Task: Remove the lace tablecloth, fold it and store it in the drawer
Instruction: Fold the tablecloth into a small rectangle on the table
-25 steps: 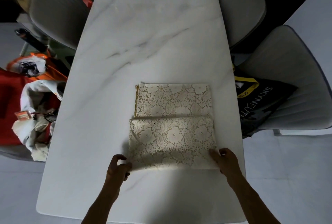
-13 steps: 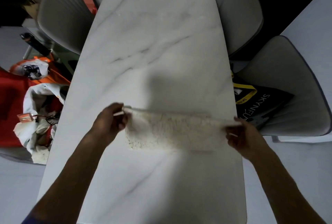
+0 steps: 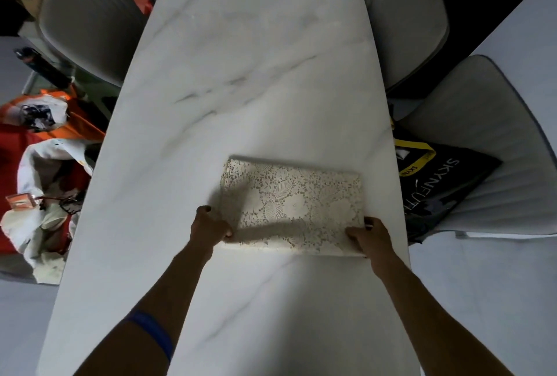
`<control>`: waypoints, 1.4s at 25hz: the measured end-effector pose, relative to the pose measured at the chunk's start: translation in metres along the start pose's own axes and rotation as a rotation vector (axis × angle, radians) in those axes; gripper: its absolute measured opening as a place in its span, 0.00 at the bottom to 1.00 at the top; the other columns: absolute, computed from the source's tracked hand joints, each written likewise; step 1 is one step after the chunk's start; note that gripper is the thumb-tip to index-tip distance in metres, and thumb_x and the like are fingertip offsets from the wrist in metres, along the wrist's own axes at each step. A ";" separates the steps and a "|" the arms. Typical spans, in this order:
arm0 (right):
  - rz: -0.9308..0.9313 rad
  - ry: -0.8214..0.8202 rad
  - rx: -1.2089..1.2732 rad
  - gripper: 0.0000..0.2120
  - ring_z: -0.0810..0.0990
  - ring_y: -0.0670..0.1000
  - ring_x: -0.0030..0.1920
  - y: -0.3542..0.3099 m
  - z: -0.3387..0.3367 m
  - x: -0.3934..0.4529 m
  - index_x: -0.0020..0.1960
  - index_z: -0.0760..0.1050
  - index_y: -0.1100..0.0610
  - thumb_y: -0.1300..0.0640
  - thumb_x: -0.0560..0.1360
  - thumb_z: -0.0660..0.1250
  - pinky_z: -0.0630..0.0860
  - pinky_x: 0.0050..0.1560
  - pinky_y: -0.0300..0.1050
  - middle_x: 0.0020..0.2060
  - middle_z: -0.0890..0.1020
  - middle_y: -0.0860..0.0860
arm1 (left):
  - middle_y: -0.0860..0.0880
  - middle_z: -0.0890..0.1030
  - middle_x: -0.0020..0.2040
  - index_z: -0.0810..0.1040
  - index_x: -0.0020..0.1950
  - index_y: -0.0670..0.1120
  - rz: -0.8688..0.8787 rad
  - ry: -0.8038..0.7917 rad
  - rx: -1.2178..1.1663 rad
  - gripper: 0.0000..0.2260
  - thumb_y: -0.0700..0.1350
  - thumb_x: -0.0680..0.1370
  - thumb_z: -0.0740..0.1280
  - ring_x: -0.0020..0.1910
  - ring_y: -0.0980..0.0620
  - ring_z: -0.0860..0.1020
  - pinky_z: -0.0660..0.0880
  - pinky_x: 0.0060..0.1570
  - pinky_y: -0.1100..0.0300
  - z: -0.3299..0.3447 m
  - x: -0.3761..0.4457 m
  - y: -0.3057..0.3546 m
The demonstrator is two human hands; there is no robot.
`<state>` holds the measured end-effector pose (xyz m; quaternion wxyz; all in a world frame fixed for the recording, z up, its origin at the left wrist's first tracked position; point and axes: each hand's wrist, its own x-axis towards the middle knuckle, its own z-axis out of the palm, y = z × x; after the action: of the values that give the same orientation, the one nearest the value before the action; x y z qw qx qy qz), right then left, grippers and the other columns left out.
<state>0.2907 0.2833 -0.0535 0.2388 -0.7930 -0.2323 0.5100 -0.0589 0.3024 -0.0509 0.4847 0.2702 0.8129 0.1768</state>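
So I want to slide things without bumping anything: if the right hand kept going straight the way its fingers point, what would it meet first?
The right hand points up-left across the folded lace tablecloth it already grips. Beyond the cloth's far edge lies only bare marble table, as far as this view shows.

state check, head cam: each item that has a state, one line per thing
lace tablecloth: folded into a flat rectangle, lying on the table near its right edge
left hand: grips the cloth's near-left corner
right hand: grips the cloth's near-right corner
marble table: uncovered, bare but for the cloth
black bag: lying on the right chair seat
drawer: not in view
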 end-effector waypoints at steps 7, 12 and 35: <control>0.031 -0.255 0.208 0.18 0.84 0.52 0.48 0.011 -0.009 -0.005 0.59 0.77 0.54 0.61 0.71 0.75 0.81 0.40 0.41 0.49 0.84 0.51 | 0.45 0.81 0.40 0.78 0.51 0.44 -0.020 -0.225 -0.069 0.13 0.34 0.68 0.67 0.36 0.47 0.77 0.72 0.33 0.59 -0.008 -0.031 -0.002; -0.308 -0.158 0.243 0.16 0.85 0.53 0.48 -0.049 -0.012 -0.016 0.57 0.78 0.52 0.67 0.73 0.72 0.83 0.42 0.48 0.50 0.85 0.50 | 0.45 0.77 0.36 0.77 0.39 0.48 0.421 -0.171 -0.313 0.14 0.30 0.66 0.65 0.34 0.49 0.73 0.70 0.33 0.57 -0.049 -0.064 0.065; -0.277 -0.391 -0.388 0.17 0.81 0.51 0.53 0.021 0.108 -0.109 0.60 0.76 0.54 0.56 0.72 0.70 0.75 0.55 0.42 0.54 0.83 0.50 | 0.44 0.55 0.79 0.56 0.79 0.52 0.468 0.153 0.704 0.44 0.44 0.67 0.74 0.76 0.38 0.56 0.62 0.70 0.40 0.012 -0.099 -0.101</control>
<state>0.1537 0.2155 -0.0302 0.1007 -0.6715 -0.4728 0.5616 -0.0372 0.1623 -0.0435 0.2481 0.5825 0.7740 0.0131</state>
